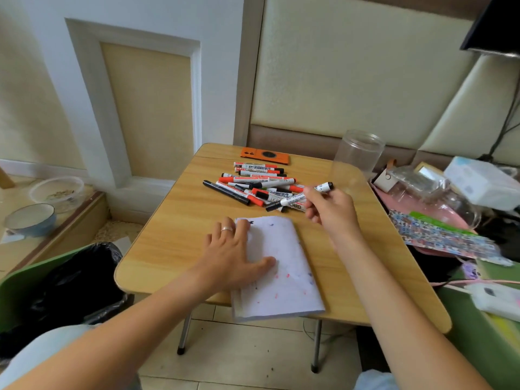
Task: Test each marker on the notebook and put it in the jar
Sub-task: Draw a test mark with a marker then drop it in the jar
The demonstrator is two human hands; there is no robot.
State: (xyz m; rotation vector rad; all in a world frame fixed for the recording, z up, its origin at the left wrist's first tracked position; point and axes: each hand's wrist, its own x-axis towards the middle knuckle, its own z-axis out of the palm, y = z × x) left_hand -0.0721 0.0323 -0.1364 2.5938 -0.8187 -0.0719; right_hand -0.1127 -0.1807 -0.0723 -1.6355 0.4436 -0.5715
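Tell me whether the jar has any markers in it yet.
Empty: the clear jar stands upright, lidless, with nothing visible through its walls.

Both forearms are bare from the lower frame edge to the wrists; no sleeves, watches or bracelets show. The left hand (230, 260) carries one plain silver-coloured metal ring (226, 228) on a finger. The right hand (329, 211) bears no jewellery. Pale blue-grey fabric (42, 358) covers the knee at 7 o'clock.
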